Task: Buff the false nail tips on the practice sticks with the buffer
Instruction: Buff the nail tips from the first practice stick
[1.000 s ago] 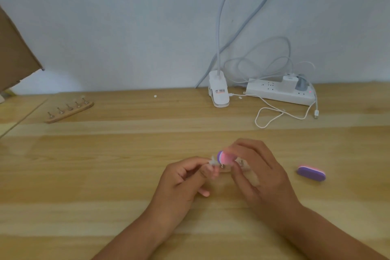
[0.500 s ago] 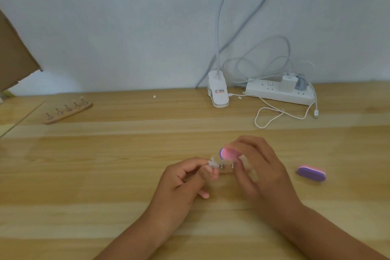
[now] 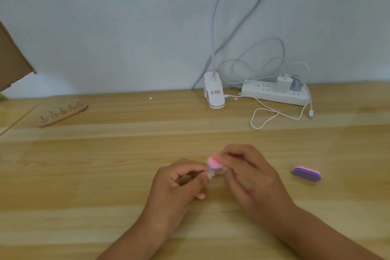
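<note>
- Two hands close together over the middle of the wooden surface (image 3: 105, 175), fingertips nearly touching.
- Left hand (image 3: 179, 183) curled, thumb and forefinger pinched on a small pale piece (image 3: 211, 175) at the tips; too blurred to tell whether a practice stick or a nail tip.
- Right hand (image 3: 249, 177) curled round a pink-and-purple buffer (image 3: 214, 164), pink face up, pressed right against that pale piece; hand and buffer both smeared by blur.
- A second buffer (image 3: 307, 173), purple with a pink edge, flat on the surface to the right, well apart from both hands.
- Far left, near the back: a wooden strip (image 3: 63, 115) bearing five practice sticks (image 3: 61, 110) upright in a row, tips too small to make out.
- At the back edge, by the wall: a white lamp clamp (image 3: 214, 95), gooseneck rising out of the top of the view.
- Just right of the clamp, a white power strip (image 3: 274, 93) with two plugs in, and a white cable (image 3: 263, 116) looped loosely in front.
- Brown cardboard (image 3: 12, 63) jutting in at the left edge.
</note>
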Tool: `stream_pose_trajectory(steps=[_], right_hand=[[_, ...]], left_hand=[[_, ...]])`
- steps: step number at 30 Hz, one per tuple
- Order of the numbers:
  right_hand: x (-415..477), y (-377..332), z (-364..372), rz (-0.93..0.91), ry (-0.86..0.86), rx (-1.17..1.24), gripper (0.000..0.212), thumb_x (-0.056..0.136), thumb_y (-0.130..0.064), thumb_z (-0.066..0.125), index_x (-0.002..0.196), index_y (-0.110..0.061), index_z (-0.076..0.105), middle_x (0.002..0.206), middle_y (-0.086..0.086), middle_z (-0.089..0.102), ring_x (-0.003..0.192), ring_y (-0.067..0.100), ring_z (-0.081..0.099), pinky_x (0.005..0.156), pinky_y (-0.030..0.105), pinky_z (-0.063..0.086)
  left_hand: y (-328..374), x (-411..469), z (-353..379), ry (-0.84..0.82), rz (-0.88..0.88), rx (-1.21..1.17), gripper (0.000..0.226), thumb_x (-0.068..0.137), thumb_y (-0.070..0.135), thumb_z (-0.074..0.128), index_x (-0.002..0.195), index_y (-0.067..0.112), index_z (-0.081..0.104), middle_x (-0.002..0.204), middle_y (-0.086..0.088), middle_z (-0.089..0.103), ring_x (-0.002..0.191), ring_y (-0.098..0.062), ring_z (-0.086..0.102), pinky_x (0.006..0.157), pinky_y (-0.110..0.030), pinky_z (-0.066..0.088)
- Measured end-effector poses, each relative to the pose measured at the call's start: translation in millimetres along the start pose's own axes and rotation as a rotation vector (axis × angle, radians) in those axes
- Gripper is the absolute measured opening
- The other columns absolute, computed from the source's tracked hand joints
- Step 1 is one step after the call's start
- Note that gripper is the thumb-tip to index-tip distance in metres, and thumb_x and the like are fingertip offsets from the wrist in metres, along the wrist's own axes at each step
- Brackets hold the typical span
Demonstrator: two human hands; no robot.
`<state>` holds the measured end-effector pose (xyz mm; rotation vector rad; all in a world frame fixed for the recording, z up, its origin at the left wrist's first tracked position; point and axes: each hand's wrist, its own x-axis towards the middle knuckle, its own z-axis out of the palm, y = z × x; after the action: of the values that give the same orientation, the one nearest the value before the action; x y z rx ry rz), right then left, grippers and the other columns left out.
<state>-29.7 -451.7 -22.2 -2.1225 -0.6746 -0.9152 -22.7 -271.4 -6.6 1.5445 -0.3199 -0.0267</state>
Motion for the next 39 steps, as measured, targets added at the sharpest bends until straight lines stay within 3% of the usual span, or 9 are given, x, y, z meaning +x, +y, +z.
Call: stream_pose_trajectory(steps=[6, 9, 12, 15, 19, 22, 28, 34, 39], right_hand=[[-4.1, -2.6, 1.5, -0.089, -0.055, 0.012, 0.028, 0.094, -0.002, 0.054, 0.115, -0.001, 0.073, 0.113, 0.012, 0.063, 0.104, 0.019, 0.062, 0.09, 0.027, 0.051], [2.9, 2.2, -1.6, 0.096, 0.036, -0.023, 0.026, 0.091, 0.001, 0.06, 0.114, -0.003, 0.073, 0.111, 0.006, 0.061, 0.105, 0.01, 0.059, 0.093, 0.021, 0.048], [7.0, 0.2, -7.7, 0.186, 0.134, -0.005, 0.032, 0.088, 0.004, 0.06, 0.118, -0.005, 0.069, 0.111, 0.004, 0.059, 0.111, -0.004, 0.053, 0.099, 0.01, 0.037], [6.4, -1.3, -10.9, 0.209, 0.208, 0.012, 0.036, 0.09, 0.002, 0.059, 0.125, -0.008, 0.064, 0.114, 0.006, 0.056, 0.113, -0.003, 0.052, 0.1, 0.017, 0.041], [8.2, 2.8, -13.7, 0.225, 0.237, 0.033, 0.037, 0.092, 0.001, 0.058, 0.126, -0.01, 0.063, 0.116, 0.002, 0.052, 0.112, 0.0, 0.053, 0.098, 0.027, 0.047], [7.0, 6.1, -12.9, 0.188, 0.232, -0.013, 0.036, 0.091, 0.002, 0.058, 0.125, -0.008, 0.063, 0.115, 0.004, 0.052, 0.113, -0.004, 0.05, 0.1, 0.018, 0.042], [5.3, 10.0, -8.2, 0.158, 0.196, -0.005, 0.037, 0.09, 0.004, 0.059, 0.126, -0.008, 0.063, 0.115, -0.001, 0.051, 0.112, -0.001, 0.052, 0.1, 0.018, 0.041], [4.9, 9.9, -8.6, 0.184, 0.164, -0.003, 0.035, 0.09, 0.002, 0.06, 0.124, -0.007, 0.065, 0.114, 0.007, 0.056, 0.112, 0.0, 0.053, 0.099, 0.016, 0.041], [5.8, 9.7, -8.7, 0.24, 0.099, -0.008, 0.035, 0.091, 0.001, 0.06, 0.124, -0.009, 0.066, 0.115, 0.005, 0.057, 0.111, -0.001, 0.053, 0.097, 0.01, 0.039]], left_hand=[[-0.3, -0.6, -0.9, -0.013, 0.005, 0.019, 0.009, 0.077, 0.011, 0.079, 0.084, 0.018, 0.08, 0.088, -0.01, 0.07, 0.07, -0.019, 0.063, 0.055, -0.024, 0.052], [1.9, -1.5, 0.1, 0.011, 0.016, 0.001, 0.009, 0.074, 0.015, 0.076, 0.082, 0.014, 0.08, 0.086, -0.008, 0.071, 0.067, -0.018, 0.062, 0.056, -0.026, 0.053], [3.5, 4.2, -4.3, 0.188, 0.01, -0.073, 0.01, 0.073, 0.019, 0.074, 0.081, 0.014, 0.078, 0.082, -0.007, 0.074, 0.069, -0.016, 0.065, 0.062, -0.028, 0.054], [3.5, 14.2, -11.2, 0.3, 0.006, -0.055, 0.007, 0.078, 0.014, 0.074, 0.078, 0.02, 0.076, 0.086, -0.005, 0.076, 0.087, -0.018, 0.072, 0.076, -0.024, 0.055], [0.7, 19.5, -5.6, 0.187, 0.029, 0.181, 0.019, 0.083, 0.005, 0.073, 0.079, 0.023, 0.075, 0.094, 0.006, 0.074, 0.101, -0.012, 0.066, 0.09, -0.039, 0.051], [-4.7, 19.5, -4.7, 0.188, 0.021, 0.363, 0.017, 0.079, 0.018, 0.078, 0.079, 0.035, 0.074, 0.089, 0.011, 0.07, 0.096, -0.014, 0.064, 0.095, -0.05, 0.046], [-6.5, 16.5, -5.4, 0.146, 0.013, 0.546, 0.005, 0.076, 0.042, 0.067, 0.072, 0.043, 0.069, 0.091, 0.018, 0.068, 0.098, -0.008, 0.062, 0.098, -0.051, 0.041], [-5.6, 13.7, -4.1, 0.167, 0.044, 0.639, 0.027, 0.079, 0.023, 0.078, 0.085, 0.044, 0.064, 0.102, 0.018, 0.062, 0.107, -0.01, 0.053, 0.102, -0.048, 0.037], [0.6, 21.1, 2.5, 0.068, 0.077, 0.646, 0.024, 0.066, 0.04, 0.07, 0.087, 0.049, 0.063, 0.121, 0.022, 0.052, 0.121, 0.001, 0.04, 0.11, -0.044, 0.029]])
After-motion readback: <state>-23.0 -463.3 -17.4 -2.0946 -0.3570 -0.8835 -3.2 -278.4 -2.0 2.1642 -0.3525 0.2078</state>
